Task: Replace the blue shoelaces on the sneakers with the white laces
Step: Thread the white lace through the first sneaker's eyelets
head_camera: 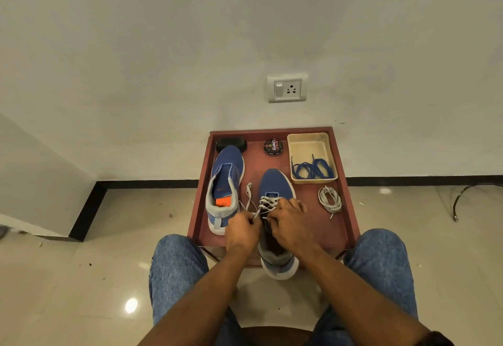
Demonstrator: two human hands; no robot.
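The left hand (243, 230) and the right hand (289, 222) are both pinching the white lace (268, 202) on the near sneaker (275, 185), which is lying on the red table (341, 226), left of the coiled white lace (330, 199); the blue laces (313, 170) are lying in the tray (310, 141) behind that coil.

White wall (245, 19), socket (287, 88), glossy tile floor (109, 264).

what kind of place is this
Probably a room in a home: a plain white wall with a switch and socket plate, a glossy tiled floor, and a low reddish table holding sneakers.
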